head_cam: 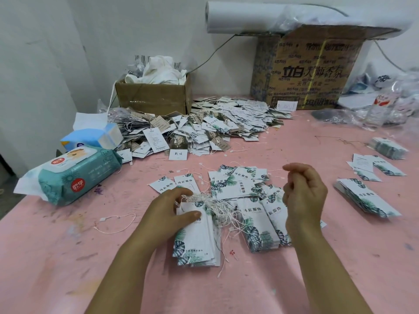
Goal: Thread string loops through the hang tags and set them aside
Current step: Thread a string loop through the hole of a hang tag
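Left grip [167, 214] around tag stack [197, 241] edge; right grip [303, 196], hold unclear; bare table [68, 257] leftward.

A worker's arms at a tagging table, seen from a head-worn camera: the left hand [172, 211] and left forearm [127, 268] reach in from 7 o'clock, the right hand [303, 193] and right forearm [324, 268] from 5 o'clock. Both arms are bare from the knuckles down to the frame's bottom edge, slim at the wrists and broadening toward the elbows.
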Tool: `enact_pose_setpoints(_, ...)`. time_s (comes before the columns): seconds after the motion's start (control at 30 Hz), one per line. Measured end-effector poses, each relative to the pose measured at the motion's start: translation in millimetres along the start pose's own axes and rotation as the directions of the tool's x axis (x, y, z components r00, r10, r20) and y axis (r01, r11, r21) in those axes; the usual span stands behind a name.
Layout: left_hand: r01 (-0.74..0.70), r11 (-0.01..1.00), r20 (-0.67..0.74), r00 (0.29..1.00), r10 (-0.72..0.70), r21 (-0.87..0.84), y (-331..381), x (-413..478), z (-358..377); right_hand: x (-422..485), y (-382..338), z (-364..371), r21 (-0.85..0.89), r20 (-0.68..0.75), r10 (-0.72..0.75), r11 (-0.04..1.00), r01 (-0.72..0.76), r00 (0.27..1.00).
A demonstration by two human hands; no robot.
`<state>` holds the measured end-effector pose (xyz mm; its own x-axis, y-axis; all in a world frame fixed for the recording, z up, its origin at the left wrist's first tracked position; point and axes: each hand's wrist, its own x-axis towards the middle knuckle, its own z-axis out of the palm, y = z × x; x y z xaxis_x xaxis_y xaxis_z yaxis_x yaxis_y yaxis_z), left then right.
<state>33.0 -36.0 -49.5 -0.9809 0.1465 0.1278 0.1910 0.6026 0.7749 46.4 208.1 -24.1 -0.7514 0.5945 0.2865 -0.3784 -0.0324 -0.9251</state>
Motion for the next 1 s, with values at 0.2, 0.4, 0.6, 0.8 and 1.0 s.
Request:
enact_pose_setpoints(0.2,0.02,0.999,-0.056,0.998,-0.022,-0.036,1,0,1,-1,4,-4,-0.822,0.317,0.368,0.567,0.059,0.874)
enact_pose_setpoints(0.4,0.061,0.975,-0.113,0.99,-0.087,-0.215,5,1,2,-5,0,-4,-0.88,0.297,0.502,0.475,0.028,0.812)
enact_pose_setpoints(0.6,0.039,0.951,-0.116,0.99,-0.078,-0.307,6,2,1,-5,5,-3,-0.885,0.274,0.446,0.464,0.042,0.852)
enact_pose_setpoints(0.8,0.039,0.957,-0.125,0.989,-0.078,-0.288,7,2,2,-3,10,-4,-0.867,0.275,0.384,0.495,0.055,0.881)
enact_pose_setpoints(1.0,0.016,0.924,-0.127,0.989,-0.07,-0.383,16,-2,-1,2,16,-7,-0.837,0.255,0.389,0.547,0.001,0.885)
